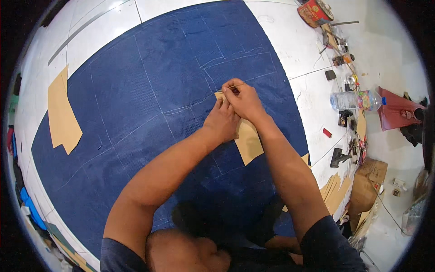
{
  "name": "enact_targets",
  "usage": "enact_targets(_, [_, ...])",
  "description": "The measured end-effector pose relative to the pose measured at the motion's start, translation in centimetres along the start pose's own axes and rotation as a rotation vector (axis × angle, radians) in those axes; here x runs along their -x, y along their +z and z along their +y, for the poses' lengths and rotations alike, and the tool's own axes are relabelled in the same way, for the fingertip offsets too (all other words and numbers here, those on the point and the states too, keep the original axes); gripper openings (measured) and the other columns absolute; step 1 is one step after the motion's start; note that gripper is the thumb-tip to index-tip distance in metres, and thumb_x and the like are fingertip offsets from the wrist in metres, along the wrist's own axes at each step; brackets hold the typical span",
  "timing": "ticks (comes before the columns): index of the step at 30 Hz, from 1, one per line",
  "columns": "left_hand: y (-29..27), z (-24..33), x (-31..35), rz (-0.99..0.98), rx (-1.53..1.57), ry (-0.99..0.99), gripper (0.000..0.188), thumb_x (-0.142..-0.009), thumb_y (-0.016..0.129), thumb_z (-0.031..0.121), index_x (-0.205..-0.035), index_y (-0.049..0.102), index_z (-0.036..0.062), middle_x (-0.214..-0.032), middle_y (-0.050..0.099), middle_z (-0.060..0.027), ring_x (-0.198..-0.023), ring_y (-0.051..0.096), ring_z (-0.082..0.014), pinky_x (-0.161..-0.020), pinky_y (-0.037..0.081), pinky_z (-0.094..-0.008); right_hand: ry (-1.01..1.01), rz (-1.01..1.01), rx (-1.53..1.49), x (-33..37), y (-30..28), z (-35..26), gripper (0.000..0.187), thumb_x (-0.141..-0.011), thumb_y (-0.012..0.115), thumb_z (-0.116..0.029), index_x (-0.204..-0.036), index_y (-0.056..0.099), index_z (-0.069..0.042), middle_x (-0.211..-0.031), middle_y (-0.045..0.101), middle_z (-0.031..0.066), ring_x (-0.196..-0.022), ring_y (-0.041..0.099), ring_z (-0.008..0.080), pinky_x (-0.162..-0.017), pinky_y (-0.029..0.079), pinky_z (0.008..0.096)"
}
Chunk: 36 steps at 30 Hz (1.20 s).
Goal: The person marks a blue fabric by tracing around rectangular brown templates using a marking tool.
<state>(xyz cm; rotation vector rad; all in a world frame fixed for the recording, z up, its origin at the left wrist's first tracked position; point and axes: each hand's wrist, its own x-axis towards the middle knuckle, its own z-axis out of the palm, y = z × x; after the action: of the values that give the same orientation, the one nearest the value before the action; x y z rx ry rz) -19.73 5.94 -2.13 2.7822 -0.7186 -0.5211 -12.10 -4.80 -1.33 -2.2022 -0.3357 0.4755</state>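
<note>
A large dark blue cloth point(136, 90) is spread out, marked with pale chalk-like outlines. On it, near the middle, lies a tan paper pattern piece point(249, 143), partly hidden by my hands. My left hand point(220, 122) rests on this piece with its fingers stretched forward, pressing it against the cloth. Just beyond, my right hand point(243, 98) is closed in a pinch at the piece's far tip. Something thin shows at its fingertips, too small to name. A second tan pattern piece point(64, 113) lies at the cloth's left edge.
White floor tiles point(290, 50) surround the cloth. Along the right are a red tin point(315, 12), a clear bottle with a blue cap point(358, 100), a red lighter-sized object point(327, 133), several more tan pieces point(337, 190) and a cardboard box point(367, 186).
</note>
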Motion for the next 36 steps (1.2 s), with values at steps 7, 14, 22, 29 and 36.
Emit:
enact_targets(7, [0.9,-0.2,-0.1,0.050,0.016,0.008,0.102,-0.074,0.079,0.053,-0.151,0.034,0.0029,-0.156,0.029,-0.0262,-0.147,0.021,-0.0445,-0.121,0.020,-0.0544,-0.085,0.007,0.002,0.3,0.3,0.6,0.025,-0.096,0.064,-0.024,-0.107,0.069,-0.002,-0.097,0.073,0.0112,-0.089,0.071,0.0187,-0.079,0.054,0.0323])
enact_targets(14, [1.5,-0.3,0.0,0.129,0.032,-0.007,0.101,-0.073,0.080,0.053,-0.150,0.036,0.0029,-0.154,0.031,-0.0261,-0.146,0.023,-0.0438,-0.120,0.022,-0.0554,-0.142,-0.038,0.041,-0.1,0.3,0.9,0.026,-0.095,0.064,-0.024,-0.108,0.068,-0.002,-0.098,0.073,0.0142,-0.089,0.072,0.0241,-0.079,0.055,0.0343])
enact_targets(22, [0.2,0.0,-0.1,0.082,0.056,0.006,0.097,-0.072,0.082,0.053,-0.146,0.042,0.0038,-0.145,0.041,-0.0216,-0.140,0.033,-0.0402,-0.118,0.028,-0.0546,-0.092,0.041,0.181,0.7,-1.9,1.0,0.024,-0.094,0.059,-0.022,-0.106,0.067,-0.003,-0.099,0.071,0.0196,-0.094,0.069,0.0379,-0.080,0.054,0.0439])
enact_targets(29, [0.8,-0.1,0.1,0.154,0.063,0.017,0.095,-0.071,0.083,0.051,-0.143,0.044,0.0048,-0.145,0.039,-0.0217,-0.139,0.035,-0.0404,-0.117,0.030,-0.0541,-0.124,0.048,0.181,0.6,-1.9,1.2,0.025,-0.095,0.059,-0.022,-0.107,0.067,-0.002,-0.098,0.072,0.0200,-0.091,0.068,0.0397,-0.080,0.054,0.0444])
enact_targets(36, [0.8,0.0,0.1,0.133,0.056,-0.014,0.095,-0.071,0.083,0.049,-0.145,0.043,0.0056,-0.149,0.036,-0.0231,-0.142,0.031,-0.0423,-0.117,0.029,-0.0538,-0.088,0.041,0.188,0.4,-2.4,1.5,0.025,-0.095,0.057,-0.022,-0.106,0.067,-0.001,-0.097,0.071,0.0218,-0.092,0.068,0.0406,-0.080,0.054,0.0455])
